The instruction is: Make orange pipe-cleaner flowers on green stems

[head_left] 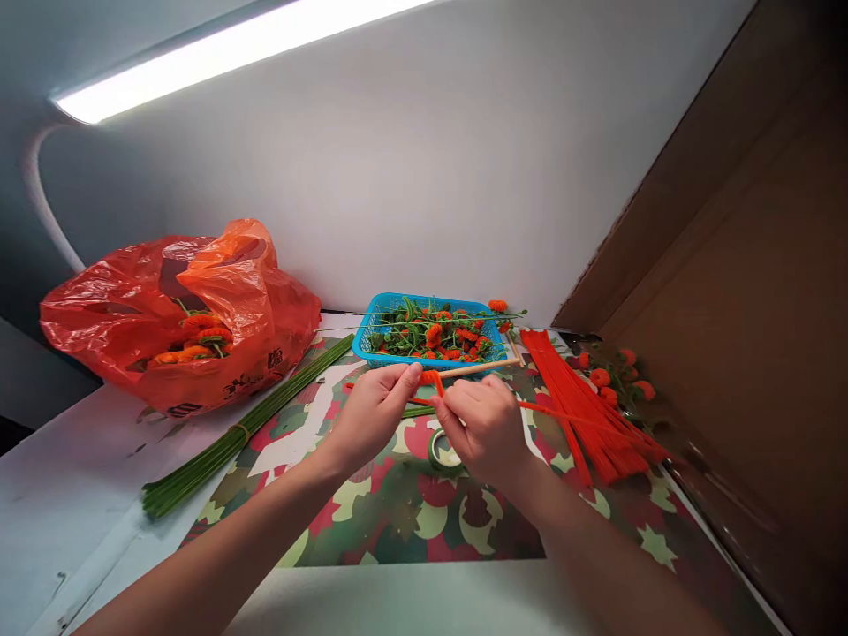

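Note:
My left hand (374,406) is closed around one end of a thin wooden stick (482,367), its thumb laid along the top. Orange pipe cleaner (432,378) is wrapped around the stick beside that thumb. My right hand (487,428) pinches the pipe cleaner just below the stick, and a loose length trails out to the right. Behind both hands stands a blue plastic basket (363,352) holding orange pipe-cleaner flowers (434,335) with green stems. A roll of green tape (435,450) lies on the patterned mat under my right hand, which partly covers it.
On the left sit a red plastic bag (265,327) with orange flowers inside and a tied bundle of green pipe cleaners (199,468). A fan of red-orange pipe cleaners (583,415) lies at right, near more flowers (609,380) and a brown panel (742,309). A lamp (231,53) hangs above.

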Action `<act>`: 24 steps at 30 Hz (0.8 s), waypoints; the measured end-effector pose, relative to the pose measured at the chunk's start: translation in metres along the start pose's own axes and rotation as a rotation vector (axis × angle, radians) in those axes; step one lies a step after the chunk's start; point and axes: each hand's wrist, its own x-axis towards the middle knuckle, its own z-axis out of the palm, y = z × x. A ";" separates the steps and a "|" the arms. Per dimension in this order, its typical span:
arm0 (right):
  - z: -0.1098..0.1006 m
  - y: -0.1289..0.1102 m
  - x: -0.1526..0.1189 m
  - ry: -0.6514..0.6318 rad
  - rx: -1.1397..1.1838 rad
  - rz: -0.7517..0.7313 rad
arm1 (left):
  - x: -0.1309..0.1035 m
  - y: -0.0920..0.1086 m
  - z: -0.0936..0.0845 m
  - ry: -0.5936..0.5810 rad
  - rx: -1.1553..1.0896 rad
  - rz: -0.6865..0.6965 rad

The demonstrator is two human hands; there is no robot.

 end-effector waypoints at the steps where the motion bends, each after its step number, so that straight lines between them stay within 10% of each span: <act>1: 0.001 0.000 -0.001 -0.009 0.062 0.035 | 0.000 0.000 0.001 -0.009 -0.070 -0.016; 13: -0.009 0.035 0.005 -0.551 1.335 0.408 | 0.000 -0.009 -0.012 -0.481 -0.327 0.008; 18: -0.018 0.042 0.008 -0.733 1.282 0.410 | 0.001 -0.004 -0.021 -0.646 -0.098 0.041; 24: -0.024 0.030 0.008 -0.635 0.964 0.480 | 0.003 -0.002 -0.020 -0.627 0.146 0.010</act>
